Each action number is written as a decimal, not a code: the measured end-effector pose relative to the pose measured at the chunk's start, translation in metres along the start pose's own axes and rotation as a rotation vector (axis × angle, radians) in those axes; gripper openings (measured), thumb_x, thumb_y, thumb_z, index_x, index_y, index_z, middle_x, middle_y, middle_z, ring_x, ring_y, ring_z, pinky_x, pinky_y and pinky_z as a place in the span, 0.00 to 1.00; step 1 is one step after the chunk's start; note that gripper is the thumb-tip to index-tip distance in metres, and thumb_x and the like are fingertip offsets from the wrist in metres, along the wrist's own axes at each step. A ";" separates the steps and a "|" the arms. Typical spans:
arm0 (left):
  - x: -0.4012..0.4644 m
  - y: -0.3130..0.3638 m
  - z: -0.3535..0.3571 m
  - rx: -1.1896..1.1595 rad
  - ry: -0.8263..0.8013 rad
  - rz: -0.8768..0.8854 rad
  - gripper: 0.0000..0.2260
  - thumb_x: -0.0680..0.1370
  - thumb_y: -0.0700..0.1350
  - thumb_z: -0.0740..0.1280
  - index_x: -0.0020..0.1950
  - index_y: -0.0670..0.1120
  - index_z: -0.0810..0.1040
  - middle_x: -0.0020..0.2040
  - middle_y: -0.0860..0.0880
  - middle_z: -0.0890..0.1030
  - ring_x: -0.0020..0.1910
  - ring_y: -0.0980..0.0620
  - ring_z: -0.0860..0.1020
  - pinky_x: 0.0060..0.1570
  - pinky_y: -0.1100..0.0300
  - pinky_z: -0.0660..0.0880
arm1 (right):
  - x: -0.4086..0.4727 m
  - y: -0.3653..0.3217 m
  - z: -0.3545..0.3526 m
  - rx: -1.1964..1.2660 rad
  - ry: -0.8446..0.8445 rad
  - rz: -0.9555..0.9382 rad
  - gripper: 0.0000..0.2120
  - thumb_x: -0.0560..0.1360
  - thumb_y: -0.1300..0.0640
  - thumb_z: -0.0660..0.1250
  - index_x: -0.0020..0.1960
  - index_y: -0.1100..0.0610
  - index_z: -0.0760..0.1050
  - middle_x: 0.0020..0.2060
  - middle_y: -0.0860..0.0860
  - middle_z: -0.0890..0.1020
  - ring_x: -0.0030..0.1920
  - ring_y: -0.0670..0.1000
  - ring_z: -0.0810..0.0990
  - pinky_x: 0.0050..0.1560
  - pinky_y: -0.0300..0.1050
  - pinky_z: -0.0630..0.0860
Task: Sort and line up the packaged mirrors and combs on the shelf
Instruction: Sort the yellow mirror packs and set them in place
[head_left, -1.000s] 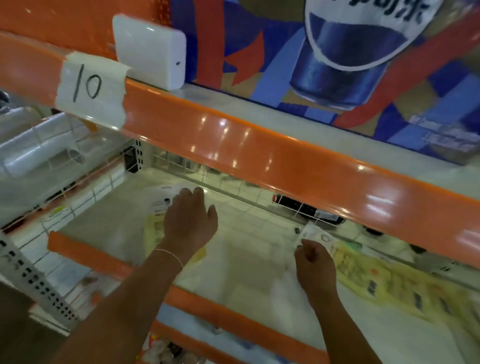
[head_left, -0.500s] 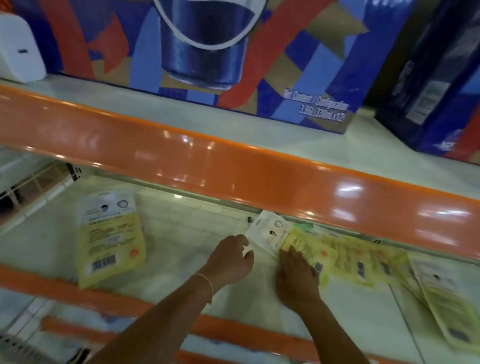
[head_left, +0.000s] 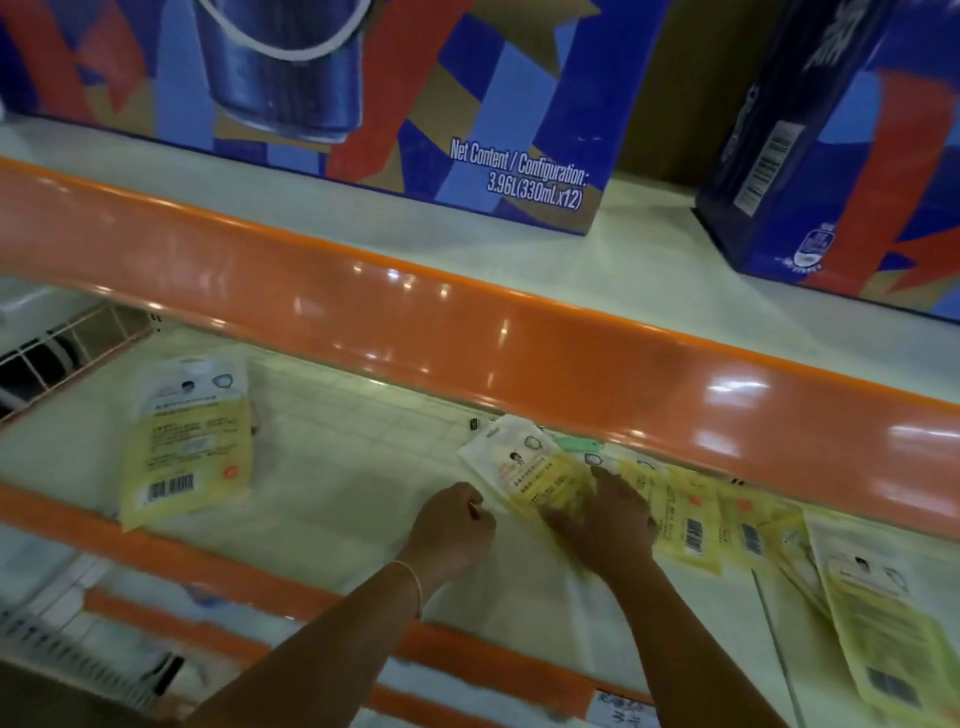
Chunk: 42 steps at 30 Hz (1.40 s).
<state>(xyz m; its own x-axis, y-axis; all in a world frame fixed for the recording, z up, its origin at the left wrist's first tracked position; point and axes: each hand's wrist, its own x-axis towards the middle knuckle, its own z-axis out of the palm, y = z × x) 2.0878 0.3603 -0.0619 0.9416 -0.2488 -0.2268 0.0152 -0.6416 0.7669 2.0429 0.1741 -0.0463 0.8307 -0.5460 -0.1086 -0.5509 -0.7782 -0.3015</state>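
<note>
While right hand (head_left: 602, 525) presses flat on fanned packets (head_left: 540, 475), fingers released; left hand (head_left: 452, 525) clenched beside, grasping nothing, on shelf (head_left: 337, 499).

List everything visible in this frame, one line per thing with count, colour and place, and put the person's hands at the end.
lone packet: one, yellow and white, barcode near its lower edge, flat on the left of the lower shelf.
fanned packets: several overlapping, exact count unclear, yellow and white, right half of the lower shelf.
lower shelf: one, pale, orange front lip.
upper shelf edge: one, glossy orange, crossing the frame.
drinks carton: one, blue, red and gold, on the upper shelf.
dark carton: one, dark blue with red, upper shelf, right.
wire divider: one, white, far left.
left hand: fingers curled, beside the fan, nothing visibly held.
right hand: flat on the fan's left end.
</note>
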 end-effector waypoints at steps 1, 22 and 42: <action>-0.001 0.000 0.002 0.062 0.016 0.032 0.11 0.77 0.46 0.60 0.57 0.46 0.76 0.52 0.50 0.78 0.49 0.51 0.77 0.45 0.61 0.71 | 0.003 0.000 0.000 -0.041 -0.026 -0.009 0.43 0.62 0.29 0.68 0.71 0.48 0.63 0.67 0.52 0.72 0.67 0.59 0.68 0.65 0.57 0.68; -0.010 0.039 0.024 -0.659 -0.102 -0.218 0.17 0.79 0.52 0.65 0.44 0.38 0.79 0.32 0.43 0.76 0.21 0.53 0.63 0.22 0.65 0.58 | -0.042 0.051 -0.039 0.864 -0.368 -0.093 0.07 0.74 0.53 0.71 0.45 0.57 0.81 0.37 0.60 0.82 0.30 0.54 0.77 0.27 0.43 0.71; -0.052 0.168 0.177 -0.247 -0.322 0.114 0.06 0.81 0.46 0.60 0.52 0.46 0.75 0.45 0.44 0.82 0.25 0.51 0.67 0.26 0.60 0.65 | -0.059 0.258 -0.092 0.780 0.195 0.287 0.18 0.77 0.53 0.64 0.66 0.56 0.73 0.52 0.55 0.83 0.46 0.56 0.82 0.41 0.46 0.78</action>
<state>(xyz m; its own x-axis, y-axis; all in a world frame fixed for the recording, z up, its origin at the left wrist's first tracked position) 1.9820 0.1369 -0.0272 0.7895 -0.5472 -0.2780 0.0340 -0.4132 0.9100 1.8445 -0.0226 -0.0308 0.5988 -0.7891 -0.1370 -0.4660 -0.2042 -0.8609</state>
